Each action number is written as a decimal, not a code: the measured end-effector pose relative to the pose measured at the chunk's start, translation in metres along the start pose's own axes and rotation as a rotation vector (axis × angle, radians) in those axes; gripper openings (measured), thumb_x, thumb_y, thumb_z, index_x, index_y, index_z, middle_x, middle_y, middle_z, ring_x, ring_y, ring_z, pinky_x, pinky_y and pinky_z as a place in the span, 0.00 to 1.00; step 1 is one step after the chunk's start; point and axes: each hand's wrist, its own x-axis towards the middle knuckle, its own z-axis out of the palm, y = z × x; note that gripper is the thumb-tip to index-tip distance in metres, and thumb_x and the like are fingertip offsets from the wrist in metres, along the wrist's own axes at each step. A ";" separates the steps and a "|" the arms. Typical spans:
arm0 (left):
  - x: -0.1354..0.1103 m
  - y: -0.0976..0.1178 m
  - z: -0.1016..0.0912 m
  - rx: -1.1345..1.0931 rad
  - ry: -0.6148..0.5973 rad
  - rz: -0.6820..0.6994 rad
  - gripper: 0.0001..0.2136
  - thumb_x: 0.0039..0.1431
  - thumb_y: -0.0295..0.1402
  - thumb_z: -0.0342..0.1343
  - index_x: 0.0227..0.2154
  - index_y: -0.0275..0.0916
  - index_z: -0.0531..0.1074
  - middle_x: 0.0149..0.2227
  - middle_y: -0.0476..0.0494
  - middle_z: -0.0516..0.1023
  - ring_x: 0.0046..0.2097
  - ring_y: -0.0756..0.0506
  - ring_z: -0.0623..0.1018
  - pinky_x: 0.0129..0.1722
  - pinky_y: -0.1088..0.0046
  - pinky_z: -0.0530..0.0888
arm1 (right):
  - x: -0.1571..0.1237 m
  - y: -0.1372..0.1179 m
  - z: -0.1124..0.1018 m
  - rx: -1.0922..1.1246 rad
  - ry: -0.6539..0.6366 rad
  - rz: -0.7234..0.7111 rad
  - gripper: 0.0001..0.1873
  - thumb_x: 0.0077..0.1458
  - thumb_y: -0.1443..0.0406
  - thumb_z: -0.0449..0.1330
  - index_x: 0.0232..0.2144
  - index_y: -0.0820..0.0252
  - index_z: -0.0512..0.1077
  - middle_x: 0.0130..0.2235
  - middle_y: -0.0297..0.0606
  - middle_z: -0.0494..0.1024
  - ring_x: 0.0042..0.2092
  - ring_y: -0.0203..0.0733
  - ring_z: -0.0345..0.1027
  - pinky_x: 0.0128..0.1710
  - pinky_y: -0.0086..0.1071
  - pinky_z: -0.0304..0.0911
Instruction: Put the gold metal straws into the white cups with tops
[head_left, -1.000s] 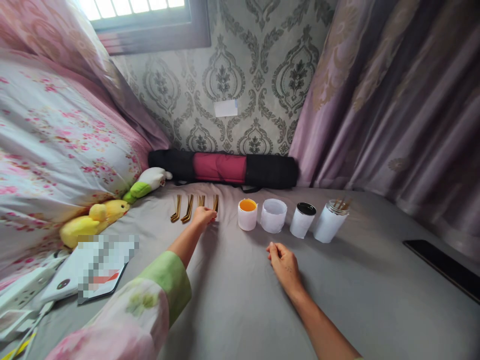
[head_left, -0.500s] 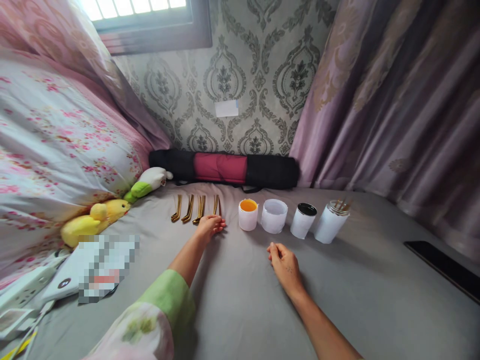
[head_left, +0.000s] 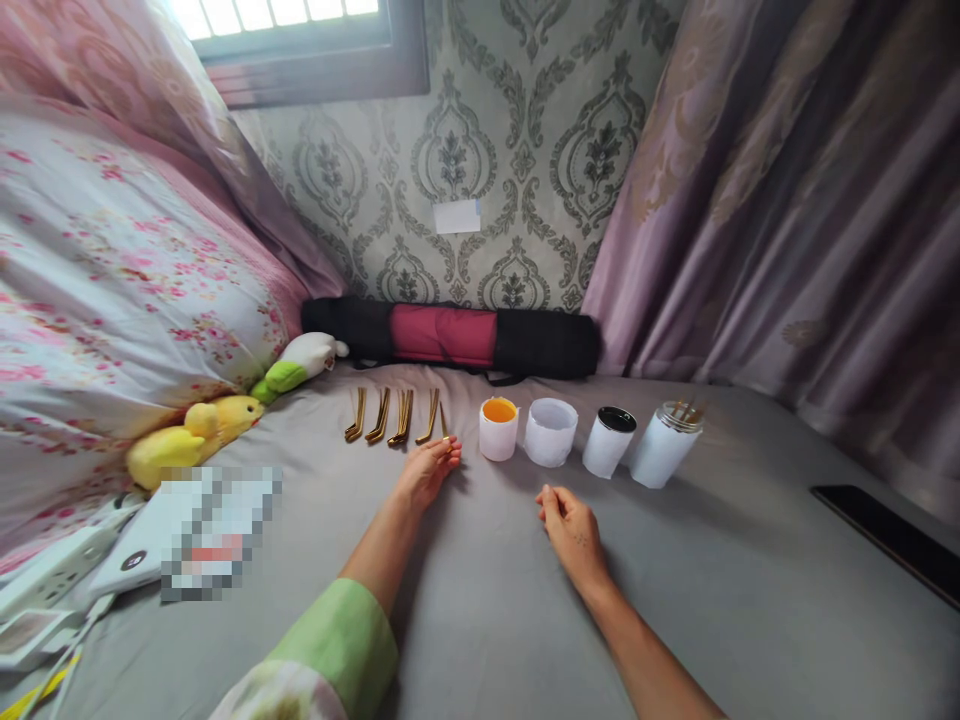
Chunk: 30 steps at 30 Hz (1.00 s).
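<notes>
Several gold utensils lie in a row on the grey sheet. My left hand lies flat just in front of them, fingers stretched out and open, its fingertips at the near end of the rightmost gold piece. My right hand rests on the sheet with fingers loosely curled and nothing visible in it. Behind it stand an orange-lined white cup, a translucent white cup, a black-lined white cup and a jar holding gold utensils.
A black and red rolled bag lies along the wall. Two plush toys lean on floral bedding at the left. Papers and a power strip sit at the near left; a dark flat slab lies at the right by the curtain.
My left hand has drawn back from the gold row toward me and slightly right, its fingers opening out. One more gold piece now shows at the row's right end. My right hand has stayed put.
</notes>
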 end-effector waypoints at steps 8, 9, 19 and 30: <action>-0.015 -0.010 0.004 -0.047 -0.032 0.014 0.06 0.47 0.17 0.53 0.30 0.28 0.70 0.27 0.42 0.73 0.24 0.56 0.72 0.23 0.83 0.71 | 0.000 0.001 0.001 -0.003 -0.003 0.005 0.20 0.51 0.53 0.45 0.24 0.60 0.68 0.20 0.36 0.70 0.22 0.37 0.62 0.23 0.27 0.55; -0.016 -0.012 0.005 -0.051 -0.034 0.022 0.06 0.47 0.18 0.54 0.30 0.28 0.70 0.27 0.42 0.73 0.23 0.56 0.72 0.23 0.83 0.71 | 0.000 0.001 0.001 -0.003 -0.003 0.008 0.20 0.51 0.53 0.45 0.24 0.60 0.68 0.20 0.36 0.70 0.22 0.36 0.62 0.23 0.27 0.55; -0.040 -0.032 0.012 -0.063 -0.060 0.146 0.10 0.45 0.26 0.58 0.33 0.30 0.71 0.28 0.42 0.73 0.25 0.55 0.71 0.23 0.81 0.68 | 0.000 -0.001 0.000 -0.010 0.003 0.007 0.20 0.51 0.52 0.46 0.24 0.60 0.68 0.21 0.36 0.71 0.23 0.37 0.63 0.24 0.27 0.56; -0.060 -0.047 0.019 0.145 -0.016 0.289 0.18 0.44 0.37 0.56 0.38 0.32 0.71 0.30 0.43 0.73 0.26 0.53 0.70 0.23 0.78 0.66 | 0.000 0.000 0.000 0.021 0.013 -0.018 0.23 0.50 0.50 0.46 0.25 0.61 0.70 0.20 0.37 0.70 0.23 0.37 0.63 0.23 0.27 0.57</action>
